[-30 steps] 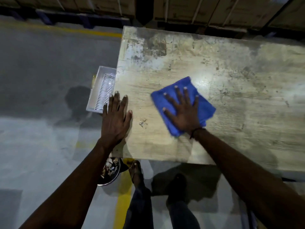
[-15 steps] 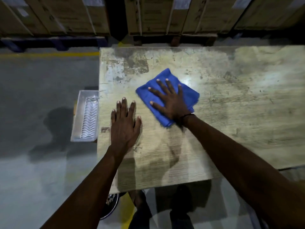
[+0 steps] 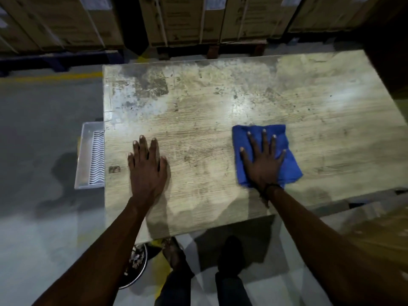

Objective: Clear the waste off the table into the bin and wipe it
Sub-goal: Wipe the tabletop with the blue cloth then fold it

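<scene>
Right hand (image 3: 263, 164) spread flat, pressing folded blue cloth (image 3: 289, 166) onto worn bench (image 3: 209, 102), right of centre. Left hand (image 3: 146, 168) flat, fingers together, on bare bench, well apart from cloth.

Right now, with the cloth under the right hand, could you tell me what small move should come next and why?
Probably slide the blue cloth away toward the table's stained far-left area. The right hand presses flat on it, the left hand braces on the tabletop, and no waste shows there.
</scene>
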